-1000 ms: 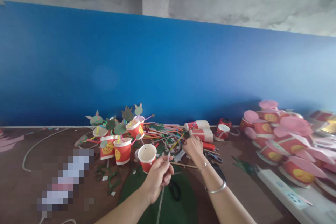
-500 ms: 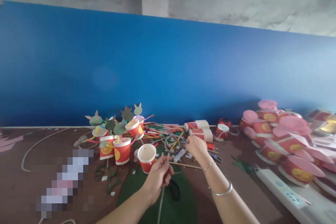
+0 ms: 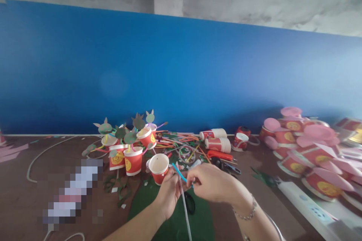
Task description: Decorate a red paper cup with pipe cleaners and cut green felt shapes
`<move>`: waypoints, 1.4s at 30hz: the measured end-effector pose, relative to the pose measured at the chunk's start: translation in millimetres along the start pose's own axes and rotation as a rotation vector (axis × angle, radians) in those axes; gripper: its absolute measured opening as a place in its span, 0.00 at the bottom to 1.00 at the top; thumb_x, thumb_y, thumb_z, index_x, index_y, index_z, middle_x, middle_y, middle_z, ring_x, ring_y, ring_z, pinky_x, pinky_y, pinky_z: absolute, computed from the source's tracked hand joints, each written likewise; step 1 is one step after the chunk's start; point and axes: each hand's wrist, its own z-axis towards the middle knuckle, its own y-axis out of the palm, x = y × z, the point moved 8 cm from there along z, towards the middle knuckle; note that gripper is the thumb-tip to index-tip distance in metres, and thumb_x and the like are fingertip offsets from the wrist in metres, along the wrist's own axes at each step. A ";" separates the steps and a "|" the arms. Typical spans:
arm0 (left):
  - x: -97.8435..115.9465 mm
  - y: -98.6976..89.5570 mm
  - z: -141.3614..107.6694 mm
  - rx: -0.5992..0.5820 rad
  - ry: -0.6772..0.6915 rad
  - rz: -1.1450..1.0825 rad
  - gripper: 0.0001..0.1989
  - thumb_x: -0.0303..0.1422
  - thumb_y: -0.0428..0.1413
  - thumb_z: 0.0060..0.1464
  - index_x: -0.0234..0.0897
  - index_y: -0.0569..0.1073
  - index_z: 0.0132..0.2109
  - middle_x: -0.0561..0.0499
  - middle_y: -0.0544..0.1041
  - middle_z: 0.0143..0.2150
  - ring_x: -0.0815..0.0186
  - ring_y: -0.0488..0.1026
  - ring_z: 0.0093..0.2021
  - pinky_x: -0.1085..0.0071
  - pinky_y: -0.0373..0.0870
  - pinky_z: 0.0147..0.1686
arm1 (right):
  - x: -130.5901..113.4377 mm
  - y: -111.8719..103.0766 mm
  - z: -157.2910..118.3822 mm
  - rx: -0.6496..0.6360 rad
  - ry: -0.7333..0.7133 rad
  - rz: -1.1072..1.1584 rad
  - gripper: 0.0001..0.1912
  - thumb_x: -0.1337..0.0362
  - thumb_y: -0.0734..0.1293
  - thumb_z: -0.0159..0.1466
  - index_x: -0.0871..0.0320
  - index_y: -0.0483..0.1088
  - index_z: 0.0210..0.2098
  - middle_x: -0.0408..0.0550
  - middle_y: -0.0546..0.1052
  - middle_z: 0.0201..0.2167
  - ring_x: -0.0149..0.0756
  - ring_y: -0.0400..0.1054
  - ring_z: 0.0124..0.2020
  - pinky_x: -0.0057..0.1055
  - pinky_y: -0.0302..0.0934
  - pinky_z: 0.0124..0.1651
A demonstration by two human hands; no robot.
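My left hand [image 3: 169, 192] is closed on a long whitish strip [image 3: 185, 211], which hangs down toward the near edge of the view. My right hand [image 3: 207, 181] pinches a bright blue stick [image 3: 179, 172] that slants across the top of the strip, close to my left fingertips. Just behind my left hand stands an open red and white paper cup [image 3: 158, 165]. Below both hands lies a dark green sheet [image 3: 152, 211], with the black handle of a tool [image 3: 190, 202] on it.
Cups with green animal heads [image 3: 132, 160] stand at the left. Behind my hands lie coloured sticks [image 3: 172, 141], stacked cups [image 3: 217, 145] and an orange-handled tool [image 3: 220, 155]. Rightward are a white power strip [image 3: 307, 203] and pink-topped cups [image 3: 288, 137].
My right hand has come back from the pile of sticks to beside my left hand, now with the blue stick. The orange-handled tool is more exposed. The view has shifted slightly.
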 end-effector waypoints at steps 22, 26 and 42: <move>-10.0 -8.0 5.6 -0.018 -0.097 -0.033 0.24 0.38 0.64 0.38 0.31 0.67 0.41 0.64 0.53 0.18 0.81 0.41 0.15 0.80 0.33 0.14 | 156.8 2.7 46.7 0.388 0.654 -0.253 0.12 0.65 0.63 0.57 0.64 0.75 0.35 0.64 0.73 0.42 0.52 0.64 0.46 0.38 0.56 0.41; -10.2 -9.1 7.4 -0.018 -0.105 -0.055 0.22 0.37 0.63 0.42 0.30 0.67 0.41 0.63 0.54 0.18 0.82 0.42 0.15 0.81 0.34 0.14 | 143.6 6.8 54.5 0.417 0.539 -0.252 0.11 0.66 0.63 0.57 0.60 0.75 0.37 0.58 0.72 0.43 0.48 0.62 0.48 0.36 0.54 0.45; -10.5 -5.9 7.5 -0.040 -0.106 -0.080 0.16 0.35 0.60 0.47 0.30 0.67 0.41 0.62 0.55 0.19 0.81 0.44 0.15 0.81 0.35 0.14 | 141.0 30.4 80.5 0.354 0.256 -0.101 0.15 0.69 0.61 0.58 0.53 0.76 0.41 0.48 0.71 0.40 0.37 0.63 0.45 0.28 0.53 0.47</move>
